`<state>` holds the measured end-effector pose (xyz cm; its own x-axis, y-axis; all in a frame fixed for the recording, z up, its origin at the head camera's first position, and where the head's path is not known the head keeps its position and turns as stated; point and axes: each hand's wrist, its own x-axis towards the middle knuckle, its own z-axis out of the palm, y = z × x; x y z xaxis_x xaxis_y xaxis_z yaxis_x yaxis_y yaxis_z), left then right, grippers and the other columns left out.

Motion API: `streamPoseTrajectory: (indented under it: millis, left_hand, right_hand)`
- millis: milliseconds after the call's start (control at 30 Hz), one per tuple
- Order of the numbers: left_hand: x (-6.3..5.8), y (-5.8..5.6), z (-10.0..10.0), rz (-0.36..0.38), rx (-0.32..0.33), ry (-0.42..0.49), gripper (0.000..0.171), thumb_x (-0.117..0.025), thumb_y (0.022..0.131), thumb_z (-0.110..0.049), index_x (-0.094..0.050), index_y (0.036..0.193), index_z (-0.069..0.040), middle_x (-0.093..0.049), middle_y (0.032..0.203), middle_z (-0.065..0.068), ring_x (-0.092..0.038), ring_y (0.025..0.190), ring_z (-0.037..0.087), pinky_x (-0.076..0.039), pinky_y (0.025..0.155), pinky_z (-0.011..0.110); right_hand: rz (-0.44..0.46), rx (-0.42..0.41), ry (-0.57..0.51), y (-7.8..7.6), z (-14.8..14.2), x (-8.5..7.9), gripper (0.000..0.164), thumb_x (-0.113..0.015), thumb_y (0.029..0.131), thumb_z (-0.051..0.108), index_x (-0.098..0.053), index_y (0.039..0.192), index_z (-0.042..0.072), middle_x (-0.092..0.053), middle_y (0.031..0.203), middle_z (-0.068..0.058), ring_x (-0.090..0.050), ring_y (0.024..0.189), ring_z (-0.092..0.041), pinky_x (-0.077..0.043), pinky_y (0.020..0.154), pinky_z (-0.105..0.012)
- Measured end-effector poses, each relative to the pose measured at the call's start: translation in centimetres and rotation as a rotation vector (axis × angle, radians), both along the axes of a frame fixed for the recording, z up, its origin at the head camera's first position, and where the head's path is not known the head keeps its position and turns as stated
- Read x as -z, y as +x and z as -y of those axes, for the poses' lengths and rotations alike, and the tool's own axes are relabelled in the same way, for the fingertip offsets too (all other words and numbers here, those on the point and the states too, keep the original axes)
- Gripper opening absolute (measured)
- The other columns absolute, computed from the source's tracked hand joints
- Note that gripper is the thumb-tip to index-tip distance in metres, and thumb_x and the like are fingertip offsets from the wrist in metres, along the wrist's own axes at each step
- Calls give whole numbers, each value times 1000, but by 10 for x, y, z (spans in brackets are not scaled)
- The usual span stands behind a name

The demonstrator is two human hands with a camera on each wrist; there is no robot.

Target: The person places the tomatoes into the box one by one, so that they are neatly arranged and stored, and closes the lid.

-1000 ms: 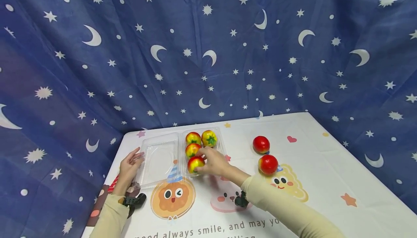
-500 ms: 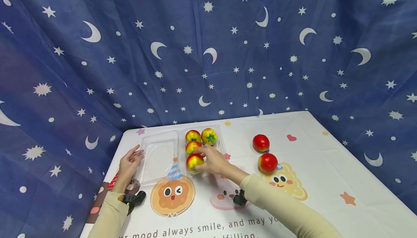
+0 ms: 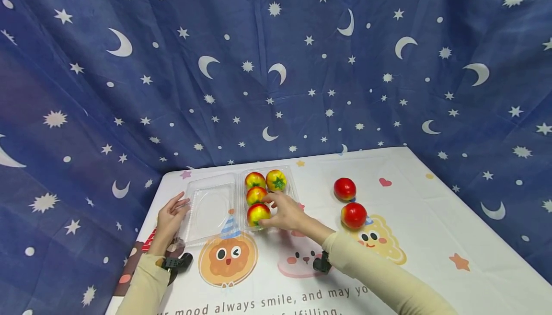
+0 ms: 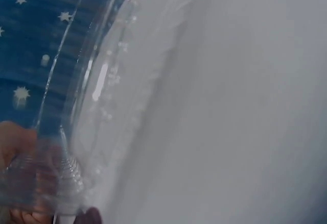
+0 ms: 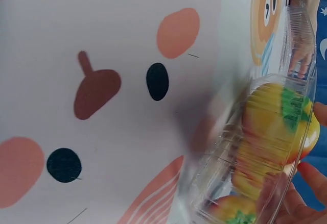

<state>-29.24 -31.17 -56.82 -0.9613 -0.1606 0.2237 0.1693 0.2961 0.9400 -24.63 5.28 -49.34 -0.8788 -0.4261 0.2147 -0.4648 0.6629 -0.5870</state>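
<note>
A clear hinged plastic box [image 3: 293,183] lies open, its empty lid half [image 3: 211,209] to the left. Its other half holds several red-and-yellow fruits with green leafy tops. The nearest fruit [image 3: 258,215] sits at the front left of that half. My right hand [image 3: 286,213] is at its right side, thumb low beside it and fingers spread toward the fruit behind [image 3: 256,195]. In the right wrist view, thumb and fingertips stand around the edge of the fruit [image 5: 278,117]. My left hand [image 3: 171,216] rests at the lid's left edge, fingers loosely bent; clear plastic overlaps them in the left wrist view.
Two more red fruits [image 3: 345,189] [image 3: 354,215] lie on the table to the right. The white tablecloth [image 3: 414,200] has printed cartoon figures and lettering. A blue curtain [image 3: 302,65] with moons and stars hangs behind the table.
My right fingers have spread and drawn slightly back from the nearest fruit, which stays in the box. My left hand keeps its place at the lid.
</note>
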Motion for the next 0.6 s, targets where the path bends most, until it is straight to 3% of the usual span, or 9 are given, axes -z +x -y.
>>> streamPoseTrajectory:
  millis: [333,600]
  left_hand:
    - [-1,2,-1,-45,-7,6,51,-63,92,0,-49,141,3,-61,124,29,-62,84,-3,-47,66,11]
    - [-2,1,-2,15,5,17,52,-62,94,-2,-48,144,-3,-59,130,27,-61,89,-2,-47,70,11]
  right_hand:
    - [16,18,-29,1,-9,0,46,-82,76,30,-66,114,10,-64,111,-6,-62,96,-23,-49,76,-33]
    - [-10,32,-38,-2,-7,5,42,-81,77,26,-68,112,9,-59,114,-11,-61,102,-29,-50,86,-40]
